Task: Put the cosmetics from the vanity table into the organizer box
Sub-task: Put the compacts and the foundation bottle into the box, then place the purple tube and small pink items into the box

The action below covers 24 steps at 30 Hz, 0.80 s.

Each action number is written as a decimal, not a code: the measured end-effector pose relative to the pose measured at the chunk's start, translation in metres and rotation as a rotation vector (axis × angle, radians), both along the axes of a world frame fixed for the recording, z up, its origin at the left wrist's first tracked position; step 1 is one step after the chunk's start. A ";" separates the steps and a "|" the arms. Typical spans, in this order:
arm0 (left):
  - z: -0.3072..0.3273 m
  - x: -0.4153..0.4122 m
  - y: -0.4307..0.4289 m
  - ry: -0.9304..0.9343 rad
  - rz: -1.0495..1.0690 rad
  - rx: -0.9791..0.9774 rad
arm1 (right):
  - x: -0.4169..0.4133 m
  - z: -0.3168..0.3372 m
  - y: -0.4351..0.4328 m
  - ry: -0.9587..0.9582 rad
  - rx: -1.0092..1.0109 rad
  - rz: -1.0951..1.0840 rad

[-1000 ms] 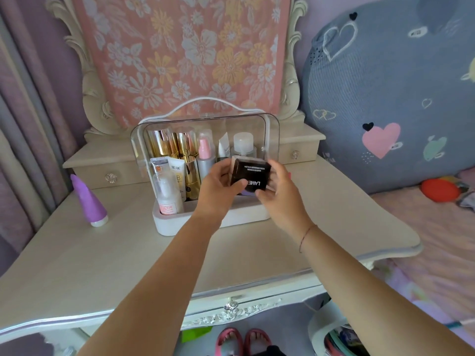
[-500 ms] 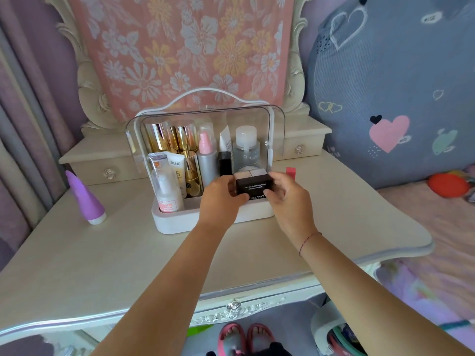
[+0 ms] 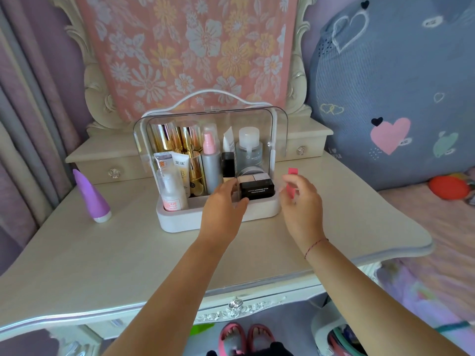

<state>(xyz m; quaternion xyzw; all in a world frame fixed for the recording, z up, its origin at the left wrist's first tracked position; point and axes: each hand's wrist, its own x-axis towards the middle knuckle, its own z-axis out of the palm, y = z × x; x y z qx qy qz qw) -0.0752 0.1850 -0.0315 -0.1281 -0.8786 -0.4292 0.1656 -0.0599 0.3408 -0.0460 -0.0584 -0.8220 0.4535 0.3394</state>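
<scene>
The organizer box (image 3: 180,224) has a white base and a raised clear lid, and it stands mid-table full of upright bottles and tubes. A black powder box (image 3: 257,190) lies in its front right corner. My left hand (image 3: 223,204) pinches that box's left end between thumb and fingers. My right hand (image 3: 300,201) is just right of the organizer, fingers curled around a small pink tube (image 3: 292,172) standing on the vanity table (image 3: 128,258). A purple cone-shaped bottle (image 3: 91,196) stands on the table at the left.
A floral cloth (image 3: 195,47) covers the mirror behind the organizer, with small drawers (image 3: 113,173) at either side. A blue heart-print cushion (image 3: 390,98) and a bed with a red object (image 3: 448,187) lie to the right. My feet in pink slippers (image 3: 244,337) show below the table.
The black powder box came down from in front of the lid into the organizer's front right corner. My right hand let go of it and moved right to the pink tube.
</scene>
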 end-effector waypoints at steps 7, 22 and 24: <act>-0.008 0.037 -0.058 0.281 0.206 0.142 | 0.019 0.006 0.014 0.122 -0.124 -0.139; -0.021 0.011 -0.232 0.081 0.622 0.410 | 0.043 0.009 -0.185 0.073 0.024 0.533; -0.022 -0.001 -0.245 -0.031 0.569 0.453 | 0.030 0.007 -0.212 -0.010 0.008 0.611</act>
